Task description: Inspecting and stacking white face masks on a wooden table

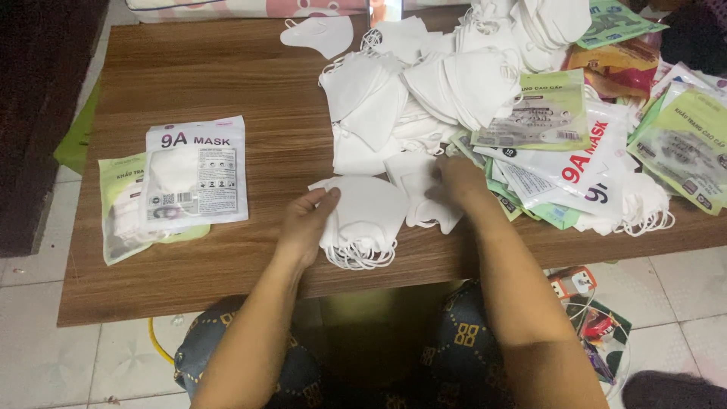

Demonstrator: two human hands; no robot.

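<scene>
White folded face masks lie in a small stack (363, 220) near the front edge of the wooden desk (189, 76), their ear loops fanned out toward me. My left hand (307, 223) grips the stack's left side, thumb on top and fingers curled under, pinching the masks together. My right hand (458, 182) lies just beside it to the right, palm down, fingers pressed onto a single loose mask (420, 193) that touches the stack's right edge; whether those fingers pinch it or only press it flat I cannot tell.

Behind both hands, toward the far edge, a big heap of loose white masks (424, 83) spreads across the middle of the desk. One stray mask (322, 34) lies apart near the far edge. At the right end, a pile of empty printed packets (606, 144), white and pale green, overlaps the heap and reaches the right corner. Well apart, near the left edge, two filled packets (178, 182) lie one over the other, the white one on top of the green.
</scene>
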